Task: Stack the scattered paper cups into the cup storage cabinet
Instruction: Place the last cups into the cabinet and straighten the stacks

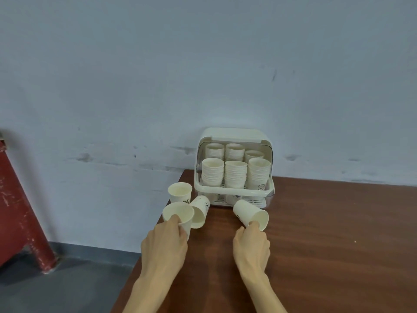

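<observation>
The white cup storage cabinet [234, 134] stands at the table's back edge with its lid up, and several stacks of paper cups [235, 173] fill its rack. My left hand [164, 242] grips an upright paper cup [178, 214] near the table's left edge, thumb inside the rim. My right hand [251, 243] pinches the rim of a tilted paper cup [250, 213] in front of the cabinet. Another cup [180, 192] stands upright behind the left one. A fourth cup [200, 211] lies on its side between them, mouth toward me.
The brown wooden table [327, 233] stretches to the right and toward me. Its left edge runs just beside my left hand. A red painted frame [20, 211] stands on the grey floor at the far left. A pale wall rises behind the cabinet.
</observation>
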`<state>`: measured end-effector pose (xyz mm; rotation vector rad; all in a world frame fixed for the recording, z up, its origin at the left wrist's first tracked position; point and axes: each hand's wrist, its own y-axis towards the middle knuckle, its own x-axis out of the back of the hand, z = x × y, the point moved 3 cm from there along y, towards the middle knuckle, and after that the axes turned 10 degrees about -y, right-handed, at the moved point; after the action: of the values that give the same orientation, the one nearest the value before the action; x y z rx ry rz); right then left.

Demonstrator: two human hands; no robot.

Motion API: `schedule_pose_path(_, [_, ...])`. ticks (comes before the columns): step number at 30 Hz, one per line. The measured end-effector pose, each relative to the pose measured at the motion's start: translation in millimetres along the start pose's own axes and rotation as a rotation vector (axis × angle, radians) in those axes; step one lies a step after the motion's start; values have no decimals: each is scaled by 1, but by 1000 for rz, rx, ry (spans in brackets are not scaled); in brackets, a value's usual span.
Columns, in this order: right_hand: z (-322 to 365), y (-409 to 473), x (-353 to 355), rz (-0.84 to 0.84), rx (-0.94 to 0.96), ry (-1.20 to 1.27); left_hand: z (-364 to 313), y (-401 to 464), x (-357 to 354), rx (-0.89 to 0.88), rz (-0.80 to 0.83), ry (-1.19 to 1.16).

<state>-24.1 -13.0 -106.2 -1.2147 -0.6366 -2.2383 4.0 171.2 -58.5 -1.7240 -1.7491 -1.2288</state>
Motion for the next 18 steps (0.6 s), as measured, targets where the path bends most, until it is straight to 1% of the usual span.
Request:
schedule_pose_path(10, [1, 17, 4, -32, -14, 35, -31, 1, -6, -106, 21, -23])
schedule_pose_path(18, [-7, 21, 12, -140, 6, 132, -50, 7, -13, -163, 19, -49])
